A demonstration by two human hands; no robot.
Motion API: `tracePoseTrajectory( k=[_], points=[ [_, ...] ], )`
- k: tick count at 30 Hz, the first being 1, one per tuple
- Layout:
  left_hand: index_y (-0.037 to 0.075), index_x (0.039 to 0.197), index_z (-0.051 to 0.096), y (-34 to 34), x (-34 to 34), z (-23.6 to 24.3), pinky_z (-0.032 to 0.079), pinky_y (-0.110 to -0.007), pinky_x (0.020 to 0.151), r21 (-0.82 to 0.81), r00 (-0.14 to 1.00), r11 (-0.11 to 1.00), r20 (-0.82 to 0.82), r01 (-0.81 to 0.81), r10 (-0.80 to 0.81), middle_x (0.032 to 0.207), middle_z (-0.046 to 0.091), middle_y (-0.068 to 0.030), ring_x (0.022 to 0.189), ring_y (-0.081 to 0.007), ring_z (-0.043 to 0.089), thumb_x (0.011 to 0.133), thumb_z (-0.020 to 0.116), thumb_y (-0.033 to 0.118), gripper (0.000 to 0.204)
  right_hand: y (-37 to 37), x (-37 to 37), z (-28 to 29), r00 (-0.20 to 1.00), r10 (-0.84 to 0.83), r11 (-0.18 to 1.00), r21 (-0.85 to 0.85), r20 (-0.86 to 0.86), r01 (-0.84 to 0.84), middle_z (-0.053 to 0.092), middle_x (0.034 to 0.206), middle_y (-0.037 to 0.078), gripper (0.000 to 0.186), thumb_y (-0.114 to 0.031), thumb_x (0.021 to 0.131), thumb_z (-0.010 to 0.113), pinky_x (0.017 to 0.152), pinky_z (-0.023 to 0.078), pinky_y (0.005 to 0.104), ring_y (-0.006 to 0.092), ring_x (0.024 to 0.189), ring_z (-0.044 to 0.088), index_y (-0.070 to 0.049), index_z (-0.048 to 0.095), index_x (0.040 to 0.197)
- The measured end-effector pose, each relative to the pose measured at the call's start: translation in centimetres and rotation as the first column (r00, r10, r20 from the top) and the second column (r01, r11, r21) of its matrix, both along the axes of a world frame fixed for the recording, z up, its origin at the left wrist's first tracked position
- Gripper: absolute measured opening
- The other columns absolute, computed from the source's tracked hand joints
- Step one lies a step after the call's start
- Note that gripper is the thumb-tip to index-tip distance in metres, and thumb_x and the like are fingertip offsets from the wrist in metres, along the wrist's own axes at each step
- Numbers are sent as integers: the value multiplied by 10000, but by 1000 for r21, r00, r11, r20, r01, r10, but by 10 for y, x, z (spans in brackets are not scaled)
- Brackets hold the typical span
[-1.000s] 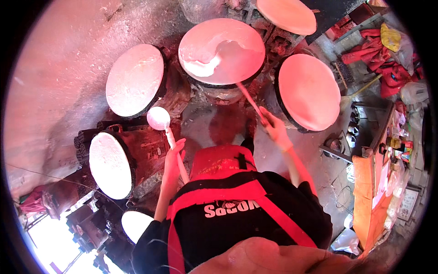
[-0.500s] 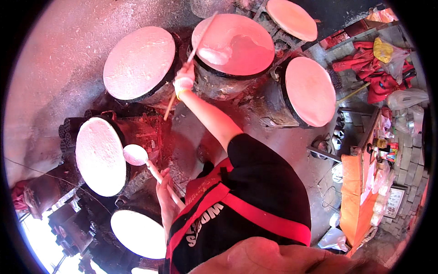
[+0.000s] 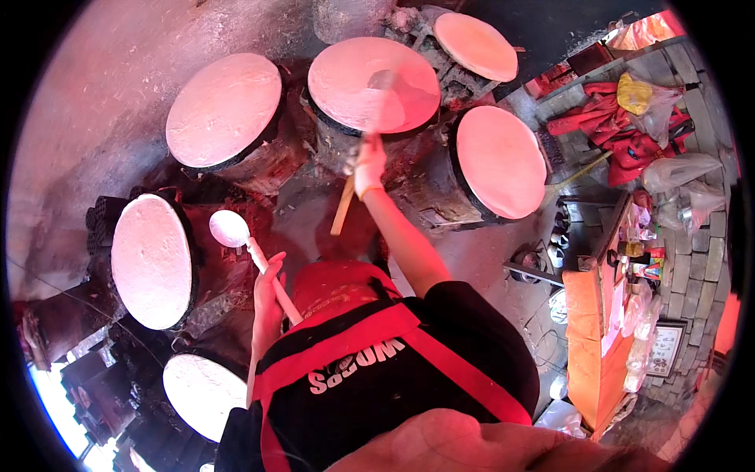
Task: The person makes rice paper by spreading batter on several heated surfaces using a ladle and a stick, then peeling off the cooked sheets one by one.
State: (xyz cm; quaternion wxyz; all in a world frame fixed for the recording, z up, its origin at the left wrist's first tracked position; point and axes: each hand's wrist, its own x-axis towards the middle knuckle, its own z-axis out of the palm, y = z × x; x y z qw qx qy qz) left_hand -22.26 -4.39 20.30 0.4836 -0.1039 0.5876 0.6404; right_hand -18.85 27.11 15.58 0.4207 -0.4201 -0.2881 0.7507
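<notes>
My right hand (image 3: 370, 164) is closed round a flat wooden stick (image 3: 343, 206). The stick's far part is smeared by motion over the middle griddle (image 3: 346, 75), a round plate coated with pale batter that leaves a darker, smooth patch towards its right. Lower left, my left hand (image 3: 268, 287) grips the long handle of a ladle (image 3: 229, 228). The ladle's round, pale bowl points away from me, just right of the left griddle (image 3: 152, 262), which is also covered in a pale layer. Part of the left fingers is hidden behind the handle.
More coated round griddles stand at upper left (image 3: 224, 110), right (image 3: 502, 162), far right (image 3: 476, 46) and lower left (image 3: 203, 393), on drum-like stoves. An orange-covered table (image 3: 590, 346) with bags and bottles is at right. Black cylindrical briquettes (image 3: 102, 216) lie at left.
The right hand has come nearer and to the right with the stick; the bare-looking patch on the middle griddle is smaller. The ladle has moved away from the left griddle's edge. The view has shifted.
</notes>
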Motion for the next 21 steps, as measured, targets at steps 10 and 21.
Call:
tracePoseTrajectory(
  k=[10, 21],
  points=[
    [82, 1227, 527, 67, 34, 3, 249, -271, 1020, 14, 999, 999, -6, 48, -48, 1276, 481, 6, 1216, -109, 369, 858, 575, 218, 396, 59, 139, -13, 922, 377, 919, -160, 86, -360, 420, 560, -11, 276, -369, 920, 482, 322, 232, 262, 91, 342, 294, -314, 469, 1191],
    [84, 1191, 536, 150, 82, 27, 295, -309, 1030, 63, 999, 998, -43, 11, -8, 1244, 509, -11, 1141, -106, 417, 870, 570, 185, 338, 136, 199, -12, 803, 587, 801, -223, 106, -556, 439, 592, -4, 272, -299, 949, 439, 332, 233, 246, 84, 365, 306, -329, 451, 1220]
  ],
)
